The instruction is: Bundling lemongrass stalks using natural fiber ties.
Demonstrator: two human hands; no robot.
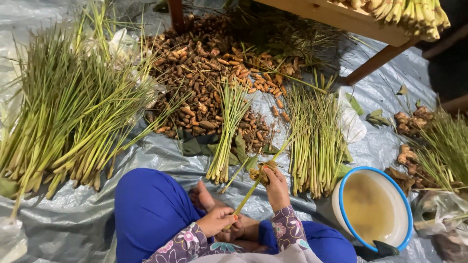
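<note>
The left hand [218, 221] is closed around the base of a lemongrass stalk [248, 194]; the right hand [276, 187] grips the same stalk higher up, fingers curled, pressing a brownish wad [261, 171] against it; the stalk lies just left of the white basin [341, 207] with cloudy water; bundled lemongrass [316, 141] lies above the basin; turmeric roots [204, 83] are piled farther up-left.

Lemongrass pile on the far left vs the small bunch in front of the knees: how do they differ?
The left pile is far bigger, many stalks spread in a loose fan; the small bunch is a narrow, tight sheaf. The left pile lies on the grey tarp alone, while the small bunch's leafy tips lie over the brown root heap. Both are green stalks with pale cut bases pointing toward the person.
</note>
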